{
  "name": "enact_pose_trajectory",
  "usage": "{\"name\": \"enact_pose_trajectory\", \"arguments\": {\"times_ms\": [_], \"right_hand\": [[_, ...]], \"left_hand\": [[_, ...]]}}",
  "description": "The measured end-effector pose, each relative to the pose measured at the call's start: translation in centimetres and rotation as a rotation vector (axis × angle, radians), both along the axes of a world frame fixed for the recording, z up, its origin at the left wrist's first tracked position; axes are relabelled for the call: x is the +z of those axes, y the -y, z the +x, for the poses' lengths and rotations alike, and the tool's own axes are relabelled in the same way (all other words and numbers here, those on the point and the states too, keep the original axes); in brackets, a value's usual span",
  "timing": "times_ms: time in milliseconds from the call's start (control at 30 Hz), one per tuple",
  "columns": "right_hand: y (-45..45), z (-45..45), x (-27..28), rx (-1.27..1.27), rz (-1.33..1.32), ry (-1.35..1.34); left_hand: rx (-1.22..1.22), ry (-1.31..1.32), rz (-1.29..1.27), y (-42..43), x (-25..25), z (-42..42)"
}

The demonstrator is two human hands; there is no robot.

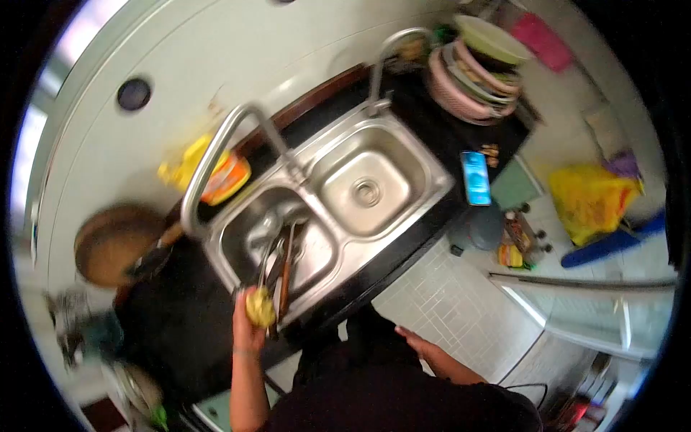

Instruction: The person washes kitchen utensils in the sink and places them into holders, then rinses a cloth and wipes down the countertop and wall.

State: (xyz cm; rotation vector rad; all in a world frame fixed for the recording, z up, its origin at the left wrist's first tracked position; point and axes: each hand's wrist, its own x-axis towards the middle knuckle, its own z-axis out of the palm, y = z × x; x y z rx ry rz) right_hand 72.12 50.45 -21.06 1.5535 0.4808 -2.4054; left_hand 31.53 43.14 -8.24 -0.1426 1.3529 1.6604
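Observation:
My left hand (247,325) is at the front edge of the left sink basin (322,268), closed around a yellow, lumpy sponge (260,308). Beside it, several long-handled utensils lean in that basin, one with a brown wooden handle (286,277). Their metal heads lie blurred at the bottom. A thin metal handle runs up to the sponge; I cannot tell whether my hand also grips it. My right hand (417,341) hangs beside my body below the counter edge, fingers stretched out and nothing in them.
A tall curved faucet (209,162) arches over the left basin, another (376,72) over the right. Behind are a yellow-orange package (227,178) and a round brown board (108,248). Stacked baskets (461,97) and a lit phone (476,178) rest on the right.

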Motion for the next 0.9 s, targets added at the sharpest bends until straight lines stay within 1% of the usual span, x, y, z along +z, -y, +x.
{"name": "enact_pose_trajectory", "arguments": {"times_ms": [100,133,167,200,233,267,300,333,367,400,433,467,500,533,567,600,633,667,700,767,800,833,900], "right_hand": [[-3.8,-0.8,0.4,0.129,0.174,-0.05],[-5.3,0.1,0.0,0.149,0.264,-0.137],[-7.4,-1.0,2.0,0.153,0.344,-0.232],[-9.2,-2.5,3.8,0.169,0.418,-0.289],[-10.7,-4.7,5.9,0.225,0.526,-0.377],[-11.6,-7.4,7.5,0.283,0.637,-0.465],[-11.6,-10.2,8.1,0.246,0.724,-0.527],[-11.1,-13.3,8.8,0.21,0.81,-0.59],[-10.5,-16.5,10.7,0.2,0.827,-0.576],[-9.7,-18.8,9.7,0.184,0.917,-0.667],[-9.2,-20.5,9.5,0.195,1.068,-0.624],[-8.9,-21.5,9.0,0.112,0.944,-0.575],[-9.0,-22.1,8.5,0.033,0.822,-0.519],[-9.2,-22.4,8.3,0.042,0.821,-0.514],[-9.6,-22.7,8.1,0.092,0.884,-0.504],[-10.0,-22.8,7.8,0.141,0.947,-0.492],[-10.9,-23.4,6.8,0.029,0.9,-0.484],[-12.1,-23.6,6.0,-0.075,0.851,-0.469],[-13.9,-24.4,6.3,-0.179,0.802,-0.453],[-18.0,-26.3,6.8,-0.272,0.779,-0.376],[-19.6,-27.5,7.1,-0.266,0.783,-0.375],[-20.9,-28.8,7.3,-0.272,0.896,-0.366],[-23.0,-30.9,7.5,-0.285,1.116,-0.35]], "left_hand": [[0.012,-0.072,0.064,-1.5,0.8,-0.6],[0.004,-0.127,0.075,-1.8,1.1,-0.6],[-0.01,-0.181,0.086,-2.1,1.3,-0.5],[0.001,-0.213,0.037,-3.2,2.1,-0.2],[-0.036,-0.269,0.103,-3.3,0.3,-0.4],[-0.129,-0.297,0.064,-4.0,0.4,0.5],[-0.217,-0.322,0.028,-5.0,0.4,2.0],[-0.296,-0.318,0.035,-5.7,-0.7,3.4],[-0.374,-0.314,0.041,-6.2,-1.9,4.7],[-0.468,-0.356,0.065,-6.8,-2.1,5.9],[-0.568,-0.396,0.087,-7.3,-2.3,6.8],[-0.522,-0.446,0.022,-7.6,-2.5,6.9],[-0.515,-0.441,0.02,-7.3,-3.5,6.1],[-0.532,-0.603,-0.148,-7.0,-5.7,4.8],[-0.545,-0.765,-0.318,-6.6,-7.7,3.5],[-0.535,-1.059,-0.418,-6.2,-9.3,2.6],[-0.511,-1.353,-0.518,-6.0,-10.2,1.8],[-0.657,-1.45,-0.737,-5.7,-11.0,0.7],[-0.65,-1.447,-0.733,-5.5,-11.4,0.0],[-1.012,-1.402,-1.013,-5.2,-12.3,-1.0],[-1.008,-1.423,-1.043,-5.2,-13.6,-1.2],[-1.005,-1.418,-1.044,-5.5,-14.1,-1.7],[-1.196,-1.042,-1.05,-6.2,-14.7,-2.9]]}}
